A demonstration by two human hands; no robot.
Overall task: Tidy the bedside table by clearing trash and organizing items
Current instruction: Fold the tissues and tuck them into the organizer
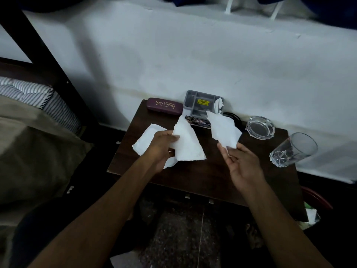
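Above the dark wooden bedside table (193,175), my left hand (162,146) grips a torn white tissue piece (186,144), thumb on top of it. A second torn tissue piece (224,130) is pinched at its lower edge by the fingertips of my right hand (241,163), held up over the table's middle. Another flat white tissue (146,140) lies on the table's left part, partly behind my left hand. A crumpled tissue (219,106) sits in the grey organiser tray (193,101) at the back.
A maroon spectacle case (164,105) lies at the back left by the wall. A glass ashtray (260,127) and a drinking glass (294,149) stand on the right. A red bin (316,198) with trash is below the table's right side. The bed (29,132) is on the left.
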